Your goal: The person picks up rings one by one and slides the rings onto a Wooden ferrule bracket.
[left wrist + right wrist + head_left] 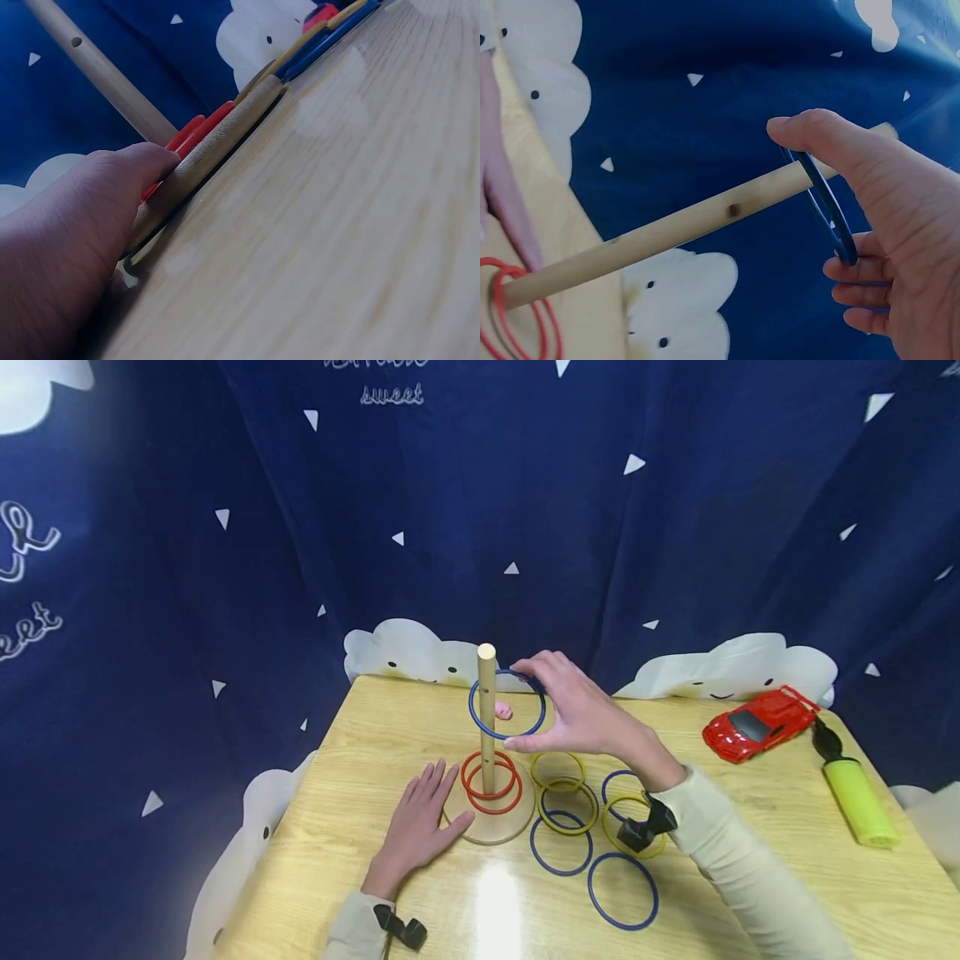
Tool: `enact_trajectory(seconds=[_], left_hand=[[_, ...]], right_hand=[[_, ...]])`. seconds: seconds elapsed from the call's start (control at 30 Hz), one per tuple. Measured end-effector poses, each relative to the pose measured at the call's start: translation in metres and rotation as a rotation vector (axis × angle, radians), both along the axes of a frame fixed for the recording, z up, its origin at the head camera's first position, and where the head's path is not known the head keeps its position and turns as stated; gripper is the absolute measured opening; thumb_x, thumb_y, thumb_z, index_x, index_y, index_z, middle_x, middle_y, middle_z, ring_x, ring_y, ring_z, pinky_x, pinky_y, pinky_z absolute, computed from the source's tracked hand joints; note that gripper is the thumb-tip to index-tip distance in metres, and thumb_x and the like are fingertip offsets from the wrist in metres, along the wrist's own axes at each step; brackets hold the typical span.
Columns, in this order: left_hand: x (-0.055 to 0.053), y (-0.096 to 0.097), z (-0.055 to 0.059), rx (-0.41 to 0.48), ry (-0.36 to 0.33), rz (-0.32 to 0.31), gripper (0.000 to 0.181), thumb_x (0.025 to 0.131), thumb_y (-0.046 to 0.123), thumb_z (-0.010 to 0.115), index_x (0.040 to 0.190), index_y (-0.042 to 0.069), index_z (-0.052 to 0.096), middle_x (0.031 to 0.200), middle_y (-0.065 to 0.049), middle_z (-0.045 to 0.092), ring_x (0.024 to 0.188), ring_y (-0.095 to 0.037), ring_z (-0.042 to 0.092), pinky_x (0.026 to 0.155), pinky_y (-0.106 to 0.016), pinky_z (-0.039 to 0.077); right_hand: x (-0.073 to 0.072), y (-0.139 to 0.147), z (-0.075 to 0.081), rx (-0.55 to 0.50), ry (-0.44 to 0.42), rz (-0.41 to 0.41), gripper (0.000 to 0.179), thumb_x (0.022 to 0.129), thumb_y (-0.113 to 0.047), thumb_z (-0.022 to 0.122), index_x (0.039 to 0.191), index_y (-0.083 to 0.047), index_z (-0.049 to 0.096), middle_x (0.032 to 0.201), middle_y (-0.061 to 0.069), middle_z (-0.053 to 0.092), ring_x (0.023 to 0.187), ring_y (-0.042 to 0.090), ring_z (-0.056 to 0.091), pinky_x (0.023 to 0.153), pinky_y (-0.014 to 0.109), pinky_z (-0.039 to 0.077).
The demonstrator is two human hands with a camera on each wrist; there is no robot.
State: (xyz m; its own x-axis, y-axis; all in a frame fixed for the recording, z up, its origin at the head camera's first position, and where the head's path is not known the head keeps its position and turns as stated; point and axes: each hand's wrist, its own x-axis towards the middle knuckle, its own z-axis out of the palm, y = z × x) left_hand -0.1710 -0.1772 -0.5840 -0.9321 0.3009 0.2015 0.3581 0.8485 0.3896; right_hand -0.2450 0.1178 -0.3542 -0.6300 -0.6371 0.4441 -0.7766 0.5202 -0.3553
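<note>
My right hand (581, 710) pinches a thin blue ring (843, 229) between thumb and fingers. The ring is tilted around the upper part of a wooden post (667, 232), a little below its tip. The post stands upright on a round wooden base (489, 835). Two red rings (214, 122) lie on that base around the foot of the post, overlapping. Fingers spread, my left hand (420, 831) rests at the base's left side, its thumb over the base's near edge.
Several blue rings (656, 906) and yellow rings (567, 832) lie overlapping right of the base. Farther right are a red toy car (761, 722) and a yellow-green hand pump (860, 802) with a black nozzle. A small pink object (504, 711) sits behind the post. A dark blue curtain (562, 527) hangs behind the table.
</note>
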Motion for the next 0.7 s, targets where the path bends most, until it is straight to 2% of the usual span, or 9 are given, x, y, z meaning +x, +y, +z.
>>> enact_trajectory(seconds=[0.2, 0.4, 0.7], left_hand=[[-0.002, 0.000, -0.001, -0.002, -0.009, 0.004, 0.086, 0.100, 0.070, 0.048, 0.167, 0.020, 0.028, 0.172, -0.011, 0.025, 0.160, -0.031, 0.018, 0.127, -0.055, 0.019], [-0.003, 0.001, -0.002, 0.009, 0.029, -0.001, 0.085, 0.100, 0.068, 0.051, 0.166, 0.018, 0.032, 0.171, -0.013, 0.028, 0.159, -0.034, 0.022, 0.126, -0.057, 0.022], [-0.002, 0.000, -0.001, -0.007, 0.016, 0.002, 0.085, 0.100, 0.069, 0.049, 0.167, 0.019, 0.030, 0.171, -0.013, 0.028, 0.159, -0.034, 0.021, 0.126, -0.056, 0.022]], right_hand=[[0.001, 0.001, -0.030, -0.016, -0.042, 0.001, 0.095, 0.068, -0.063, 0.090, 0.137, -0.007, 0.056, 0.128, 0.006, 0.058, 0.122, 0.024, 0.052, 0.104, 0.047, 0.048], [0.003, 0.000, -0.062, -0.017, -0.096, -0.019, 0.092, 0.069, -0.063, 0.089, 0.137, -0.009, 0.057, 0.127, 0.001, 0.059, 0.121, 0.021, 0.053, 0.102, 0.045, 0.049], [0.004, 0.001, -0.109, 0.017, -0.130, -0.048, 0.094, 0.069, -0.065, 0.088, 0.137, -0.006, 0.058, 0.128, 0.007, 0.060, 0.121, 0.023, 0.054, 0.104, 0.047, 0.049]])
